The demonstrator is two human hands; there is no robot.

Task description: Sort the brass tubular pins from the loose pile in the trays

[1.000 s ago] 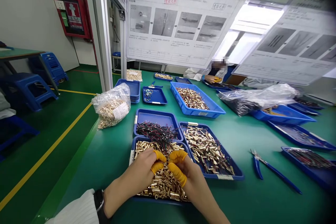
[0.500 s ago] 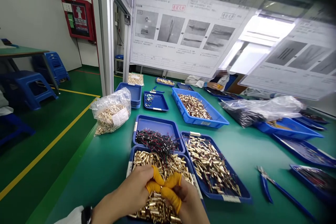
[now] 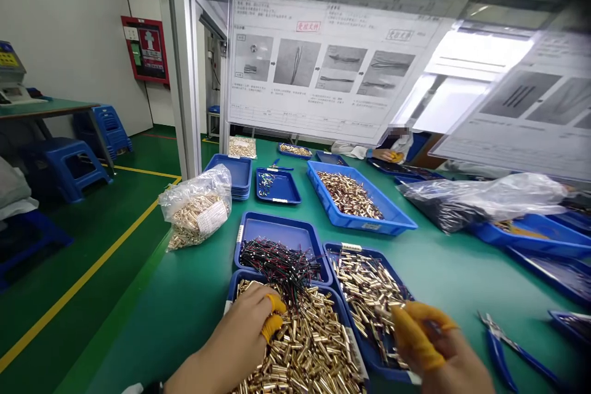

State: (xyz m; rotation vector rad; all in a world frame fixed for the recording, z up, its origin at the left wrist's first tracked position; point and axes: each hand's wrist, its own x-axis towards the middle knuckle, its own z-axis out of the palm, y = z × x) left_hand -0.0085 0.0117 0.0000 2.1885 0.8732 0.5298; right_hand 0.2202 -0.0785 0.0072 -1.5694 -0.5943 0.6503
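Note:
My left hand [image 3: 252, 323], with yellow finger cots, rests over the near tray of brass tubes [image 3: 305, 345]. Its fingers are curled, and what lies between them is hidden. My right hand [image 3: 429, 338], also in yellow cots, is over the near end of the right tray [image 3: 353, 247], pinched on a brass piece [image 3: 385, 313]. That tray bears brass pieces with dark wires. Behind the near tray, a blue tray [image 3: 281, 225] carries a heap of black and red wires [image 3: 277, 258], some hanging over the brass tubes.
A bag of brass parts [image 3: 198, 212] stands at the left. Farther back are a large blue bin [image 3: 369, 221], stacked trays [image 3: 231, 166] and a small tray [image 3: 277, 194]. Blue-handled pliers [image 3: 503, 345] lie at the right. Instruction sheets hang above; another person's hand [image 3: 388, 155] shows beyond.
My hands have moved apart. The right one has gone right, from the near tray to over the right tray; the left one has shifted slightly left. The camera view has also shifted.

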